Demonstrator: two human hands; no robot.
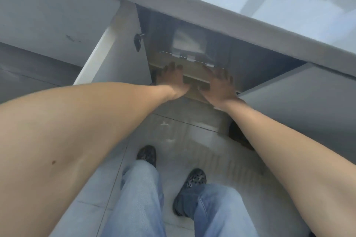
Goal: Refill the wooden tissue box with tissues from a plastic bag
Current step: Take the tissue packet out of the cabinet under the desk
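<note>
The wooden tissue box (194, 77) sits inside an open cupboard under the counter. My left hand (173, 79) lies flat on its left part with the fingers stretched forward. My right hand (218, 84) lies spread on its right part. A clear hinged flap (185, 56) stands along the box's far edge. Behind it, deeper in the cupboard, is a pale plastic bag of tissues (189, 42), blurred and partly shaded.
The cupboard's left door (113, 48) and right door (292, 94) stand open on either side of my arms. The grey counter edge (212, 11) overhangs the opening. My feet in dark clogs (147, 155) stand on the tiled floor below.
</note>
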